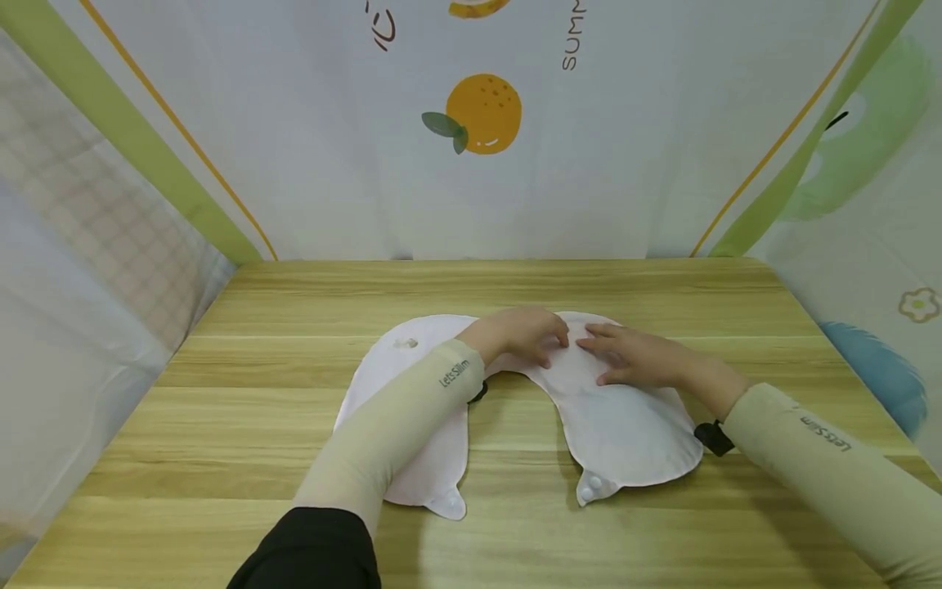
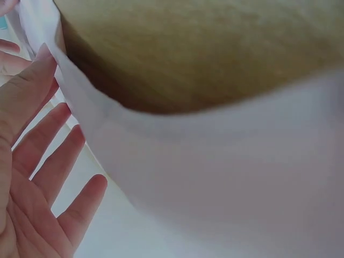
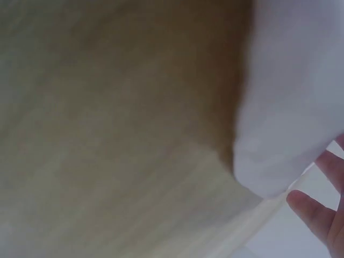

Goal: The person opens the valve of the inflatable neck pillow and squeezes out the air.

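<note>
A pale pink U-shaped neck pillow (image 1: 625,433) lies on the table with its two ends toward me. Small snap buttons (image 1: 592,484) show on the tab at its right end. My left hand (image 1: 515,334) reaches over the pillow's middle curve, fingertips down at the fabric. In the left wrist view, the thumb (image 2: 32,80) touches the edge of the pillow (image 2: 215,177) while the other fingers are spread apart. My right hand (image 1: 640,356) rests on the pillow's right arm with fingers extended. Only a few of its fingertips (image 3: 303,201) show in the right wrist view, by the pillow's edge.
The wood-grain table (image 1: 184,458) reaches back to a white curtain (image 1: 316,164) printed with an orange. More printed cloth (image 1: 883,270) hangs at the right side. A small clear valve (image 1: 406,343) sits on the pillow's left arm.
</note>
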A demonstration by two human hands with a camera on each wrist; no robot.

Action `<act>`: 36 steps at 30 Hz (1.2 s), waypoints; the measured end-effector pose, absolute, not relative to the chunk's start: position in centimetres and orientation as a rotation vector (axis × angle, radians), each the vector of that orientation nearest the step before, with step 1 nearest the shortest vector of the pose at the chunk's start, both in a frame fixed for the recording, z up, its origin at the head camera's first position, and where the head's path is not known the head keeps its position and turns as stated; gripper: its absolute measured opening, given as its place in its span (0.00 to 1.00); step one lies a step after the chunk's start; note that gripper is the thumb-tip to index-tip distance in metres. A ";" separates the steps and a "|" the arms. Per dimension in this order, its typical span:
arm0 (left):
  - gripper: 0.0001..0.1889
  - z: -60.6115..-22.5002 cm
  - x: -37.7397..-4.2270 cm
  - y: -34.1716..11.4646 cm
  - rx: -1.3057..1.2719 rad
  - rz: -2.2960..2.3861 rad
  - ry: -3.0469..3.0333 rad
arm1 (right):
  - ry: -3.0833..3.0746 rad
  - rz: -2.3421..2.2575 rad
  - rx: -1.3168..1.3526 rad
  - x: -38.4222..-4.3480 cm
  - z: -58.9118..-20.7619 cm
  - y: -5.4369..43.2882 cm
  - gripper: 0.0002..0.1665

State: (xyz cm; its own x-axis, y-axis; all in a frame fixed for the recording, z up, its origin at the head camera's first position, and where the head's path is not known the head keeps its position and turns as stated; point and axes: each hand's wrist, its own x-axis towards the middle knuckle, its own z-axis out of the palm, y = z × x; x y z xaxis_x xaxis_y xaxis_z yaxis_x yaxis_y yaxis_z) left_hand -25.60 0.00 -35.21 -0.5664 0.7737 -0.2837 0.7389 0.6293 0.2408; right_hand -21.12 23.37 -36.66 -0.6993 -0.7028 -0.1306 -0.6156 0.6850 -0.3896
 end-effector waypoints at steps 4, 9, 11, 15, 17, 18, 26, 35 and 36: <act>0.23 -35.0 -25.6 -0.3 1.175 0.137 2.488 | 2.624 -0.471 -1.029 -21.0 -36.5 23.4 0.38; 0.24 -34.7 -25.5 -0.4 1.166 0.098 2.482 | 2.626 -0.473 -1.008 -21.0 -36.6 23.6 0.39; 0.24 -34.6 -25.5 -0.5 1.164 0.084 2.482 | 2.625 -0.478 -1.001 -21.0 -36.6 23.6 0.39; 0.24 -34.6 -25.5 -0.6 1.161 0.081 2.481 | 2.618 -0.486 -0.990 -21.0 -36.6 23.5 0.39; 0.24 -34.7 -25.6 -0.7 1.172 0.070 2.479 | 2.617 -0.482 -0.993 -21.0 -36.7 23.5 0.39; 0.24 -34.8 -25.7 -0.8 1.181 0.062 2.480 | 2.617 -0.479 -0.994 -21.0 -36.7 23.6 0.39; 0.24 -35.0 -25.8 -1.6 1.194 0.092 2.477 | 2.618 -0.476 -0.997 -21.0 -37.1 23.8 0.40; 0.24 -35.4 -25.7 -2.7 1.165 0.153 2.487 | 2.608 -0.484 -0.946 -20.9 -37.1 23.8 0.40; 0.24 -35.5 -25.8 -2.8 1.168 0.155 2.488 | 2.606 -0.484 -0.944 -20.9 -37.1 23.8 0.40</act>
